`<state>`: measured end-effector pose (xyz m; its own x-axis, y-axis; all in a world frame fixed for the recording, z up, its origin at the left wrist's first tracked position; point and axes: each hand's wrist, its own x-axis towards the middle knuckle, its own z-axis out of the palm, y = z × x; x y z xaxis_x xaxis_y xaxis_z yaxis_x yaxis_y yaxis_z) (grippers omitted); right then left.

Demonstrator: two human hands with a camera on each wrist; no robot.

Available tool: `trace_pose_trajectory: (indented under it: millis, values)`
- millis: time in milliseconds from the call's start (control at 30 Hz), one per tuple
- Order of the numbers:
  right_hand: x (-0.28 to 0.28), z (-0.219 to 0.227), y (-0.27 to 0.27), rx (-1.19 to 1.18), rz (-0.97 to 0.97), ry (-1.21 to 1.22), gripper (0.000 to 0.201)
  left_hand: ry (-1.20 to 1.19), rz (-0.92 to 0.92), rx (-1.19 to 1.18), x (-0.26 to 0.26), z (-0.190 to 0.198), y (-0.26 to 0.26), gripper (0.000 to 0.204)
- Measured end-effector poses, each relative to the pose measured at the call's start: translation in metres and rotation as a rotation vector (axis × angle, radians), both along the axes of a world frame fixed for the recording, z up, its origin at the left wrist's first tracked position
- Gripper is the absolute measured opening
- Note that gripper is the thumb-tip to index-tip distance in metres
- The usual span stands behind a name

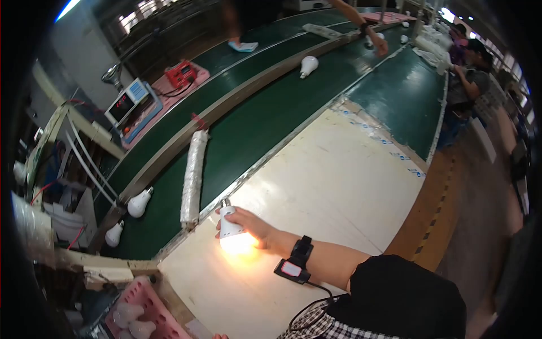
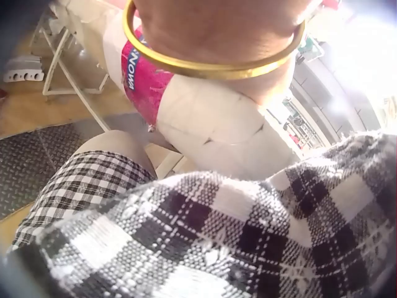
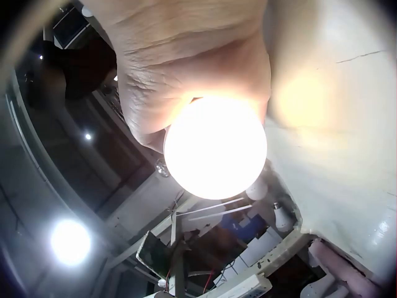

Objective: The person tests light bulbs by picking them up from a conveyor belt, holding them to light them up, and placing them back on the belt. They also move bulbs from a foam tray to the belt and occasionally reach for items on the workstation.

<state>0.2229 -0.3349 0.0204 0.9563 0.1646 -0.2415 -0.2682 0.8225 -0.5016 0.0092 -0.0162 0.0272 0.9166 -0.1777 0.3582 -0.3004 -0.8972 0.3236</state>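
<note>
My right hand grips a lit light bulb over the cream tabletop, its metal screw cap pointing away from me and its dome glowing toward me. From the right wrist view, the glowing dome fills the middle, below the palm, and hides most of the fingers. Of my left hand, only fingertips show at the bottom edge of the head view. In the left wrist view a gold bangle circles the wrist above checked cloth; the fingers are hidden there.
White bulbs lie on the green belt, another bulb farther up. A wrapped bar crosses the belt. A pink crate holds several bulbs at lower left. A meter stands beyond the rail. Another person's arm reaches over the far belt.
</note>
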Motion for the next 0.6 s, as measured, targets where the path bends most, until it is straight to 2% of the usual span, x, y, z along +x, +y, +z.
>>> trace_pose_trajectory:
  millis: [33,100,167,233,367,533,600]
  values:
    - [-0.001,0.001,0.0,0.028,0.001,-0.012,0.038,0.054,0.054,0.009,-0.002,0.001,-0.001,0.025]
    - [-0.001,0.002,0.0,0.084,0.017,0.021,0.039,0.043,0.05,-0.011,-0.001,0.002,-0.001,0.026]
    - [0.0,-0.001,0.001,0.004,0.008,-0.012,0.041,0.06,0.103,-0.038,-0.001,0.003,-0.001,0.027]
    - [0.0,0.001,0.001,-0.042,0.02,-0.015,0.043,0.065,0.072,-0.063,-0.001,0.002,0.0,0.028]
    - [0.002,-0.005,-0.001,0.087,0.037,0.013,0.041,0.071,0.078,-0.089,-0.001,0.002,0.002,0.027]
    - [0.003,-0.005,-0.001,-0.066,-0.003,0.004,0.042,0.08,0.075,-0.072,0.0,0.003,0.002,0.027]
    - [0.004,-0.008,0.001,-0.042,-0.034,0.041,0.042,0.065,0.075,-0.075,0.001,0.002,0.002,0.027]
